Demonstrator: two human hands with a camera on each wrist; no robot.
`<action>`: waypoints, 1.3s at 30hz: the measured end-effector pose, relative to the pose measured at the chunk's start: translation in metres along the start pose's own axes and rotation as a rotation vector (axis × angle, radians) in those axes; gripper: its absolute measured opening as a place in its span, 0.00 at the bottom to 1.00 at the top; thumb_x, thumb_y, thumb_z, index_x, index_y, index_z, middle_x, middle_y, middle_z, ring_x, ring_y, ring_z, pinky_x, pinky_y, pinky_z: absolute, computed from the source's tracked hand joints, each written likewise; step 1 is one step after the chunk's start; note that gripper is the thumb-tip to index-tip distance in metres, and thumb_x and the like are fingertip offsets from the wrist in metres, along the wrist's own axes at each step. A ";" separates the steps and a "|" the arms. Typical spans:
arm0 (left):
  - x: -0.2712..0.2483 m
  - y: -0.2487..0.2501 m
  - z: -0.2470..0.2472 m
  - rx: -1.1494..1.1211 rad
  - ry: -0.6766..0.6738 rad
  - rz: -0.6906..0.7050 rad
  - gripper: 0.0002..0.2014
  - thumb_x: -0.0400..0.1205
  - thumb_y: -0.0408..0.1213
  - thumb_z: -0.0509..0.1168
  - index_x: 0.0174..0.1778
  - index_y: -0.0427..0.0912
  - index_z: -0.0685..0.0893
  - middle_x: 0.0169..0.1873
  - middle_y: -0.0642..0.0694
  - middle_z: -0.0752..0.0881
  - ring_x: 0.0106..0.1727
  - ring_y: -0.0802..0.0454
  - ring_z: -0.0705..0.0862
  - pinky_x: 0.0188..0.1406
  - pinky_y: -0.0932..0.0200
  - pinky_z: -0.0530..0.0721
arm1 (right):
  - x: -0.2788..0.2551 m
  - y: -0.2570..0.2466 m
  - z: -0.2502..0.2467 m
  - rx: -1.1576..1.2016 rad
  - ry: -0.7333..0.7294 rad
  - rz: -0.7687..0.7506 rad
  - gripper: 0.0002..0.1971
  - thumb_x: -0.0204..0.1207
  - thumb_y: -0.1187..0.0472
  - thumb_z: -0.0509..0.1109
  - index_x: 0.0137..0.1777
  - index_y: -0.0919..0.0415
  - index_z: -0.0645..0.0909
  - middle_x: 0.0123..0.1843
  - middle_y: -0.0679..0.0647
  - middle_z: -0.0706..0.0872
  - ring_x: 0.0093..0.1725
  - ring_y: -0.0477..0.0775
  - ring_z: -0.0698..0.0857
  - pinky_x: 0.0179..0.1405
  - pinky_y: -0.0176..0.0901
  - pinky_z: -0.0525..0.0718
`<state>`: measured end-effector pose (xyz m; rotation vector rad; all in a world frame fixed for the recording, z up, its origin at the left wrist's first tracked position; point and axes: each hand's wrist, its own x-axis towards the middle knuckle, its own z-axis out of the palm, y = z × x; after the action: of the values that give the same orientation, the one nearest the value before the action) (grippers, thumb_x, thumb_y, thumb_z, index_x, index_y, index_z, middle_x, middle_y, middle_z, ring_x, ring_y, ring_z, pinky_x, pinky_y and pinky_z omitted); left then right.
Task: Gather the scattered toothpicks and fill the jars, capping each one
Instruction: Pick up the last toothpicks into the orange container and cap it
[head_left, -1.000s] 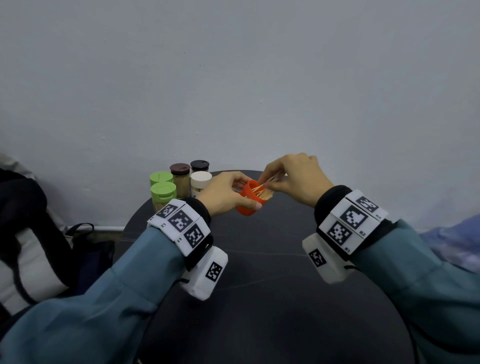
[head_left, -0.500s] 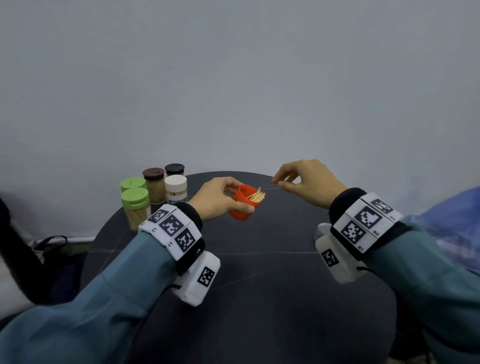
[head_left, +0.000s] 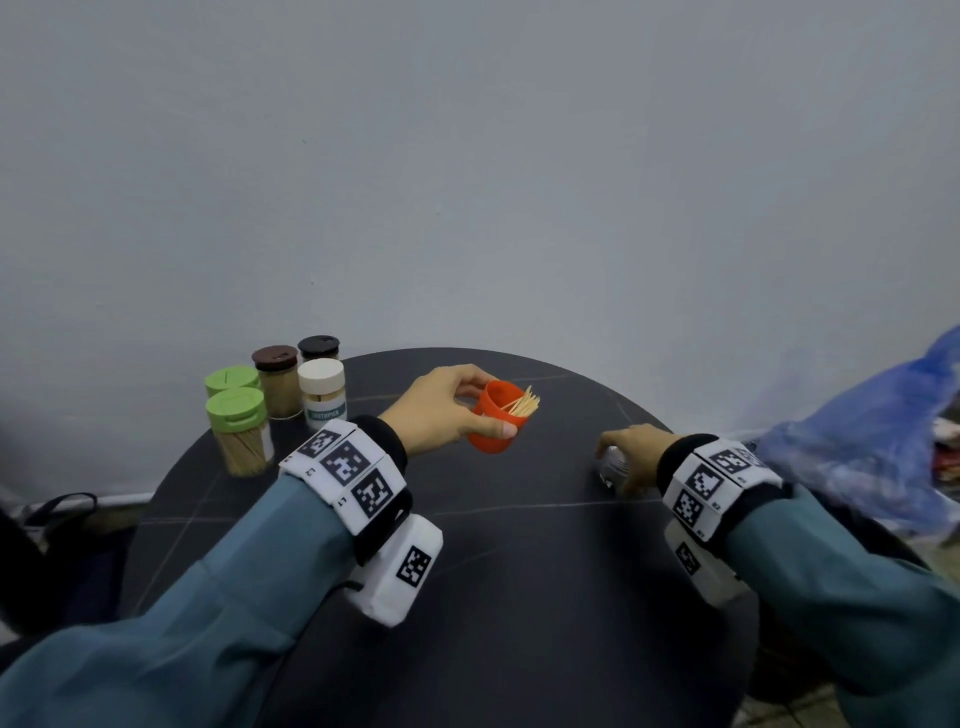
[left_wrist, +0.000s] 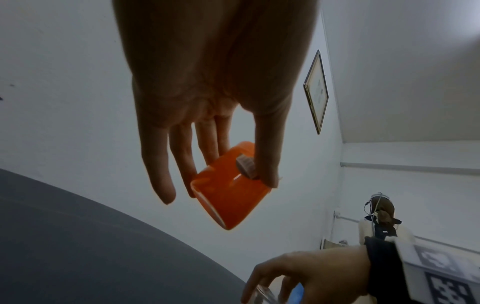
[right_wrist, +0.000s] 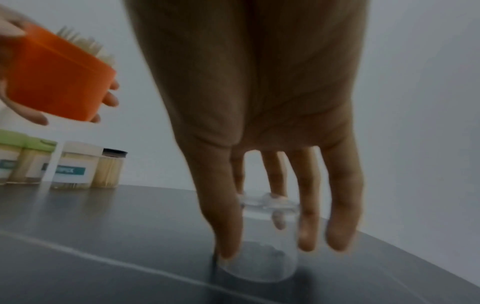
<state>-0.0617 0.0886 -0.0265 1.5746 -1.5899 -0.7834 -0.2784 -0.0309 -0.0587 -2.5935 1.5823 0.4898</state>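
My left hand (head_left: 493, 408) holds an orange cap (head_left: 491, 434) tilted above the round dark table (head_left: 519, 597), thumb on its near side and fingers behind. A bundle of toothpicks (head_left: 524, 404) sticks out of its open side. In the left wrist view the orange cap (left_wrist: 231, 195) sits between thumb and fingers. My right hand (head_left: 621, 460) is down at the table's right side, around a small clear jar (head_left: 613, 467). The right wrist view shows the thumb and fingers (right_wrist: 306, 216) closed round the upright, uncapped clear jar (right_wrist: 259, 257); the picture is blurred.
Several capped jars full of toothpicks stand at the back left: two with green caps (head_left: 234, 410), a brown-capped one (head_left: 278, 384), a black-capped one (head_left: 318, 347), a white-capped one (head_left: 322, 389). A blue plastic bag (head_left: 872, 441) lies off the right edge, a dark bag (head_left: 57, 545) left.
My right hand left the toothpicks at the orange cap, swung right and dropped onto the clear jar. My left hand still holds the cap, now lower and more tilted.
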 end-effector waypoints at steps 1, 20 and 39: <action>0.000 -0.001 -0.001 0.004 -0.002 -0.004 0.26 0.72 0.39 0.76 0.65 0.45 0.77 0.57 0.53 0.80 0.59 0.56 0.78 0.58 0.56 0.80 | 0.001 -0.001 0.000 0.042 0.024 -0.002 0.28 0.70 0.61 0.74 0.70 0.54 0.72 0.67 0.60 0.79 0.65 0.60 0.79 0.58 0.44 0.78; -0.012 -0.026 -0.026 -0.086 0.107 -0.056 0.24 0.73 0.36 0.75 0.65 0.44 0.78 0.60 0.47 0.80 0.62 0.51 0.78 0.49 0.53 0.87 | -0.029 -0.106 -0.044 1.107 0.239 -0.440 0.13 0.82 0.56 0.59 0.65 0.53 0.67 0.49 0.58 0.83 0.40 0.53 0.81 0.42 0.46 0.81; -0.019 -0.033 -0.036 -0.051 0.106 -0.008 0.22 0.70 0.36 0.77 0.60 0.42 0.84 0.54 0.44 0.85 0.57 0.49 0.83 0.42 0.58 0.88 | -0.029 -0.113 -0.049 0.740 0.388 -0.684 0.21 0.80 0.54 0.64 0.72 0.49 0.68 0.65 0.53 0.77 0.58 0.49 0.77 0.60 0.46 0.78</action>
<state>-0.0148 0.1086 -0.0373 1.5610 -1.4774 -0.7270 -0.1796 0.0362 -0.0165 -2.4330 0.6129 -0.5641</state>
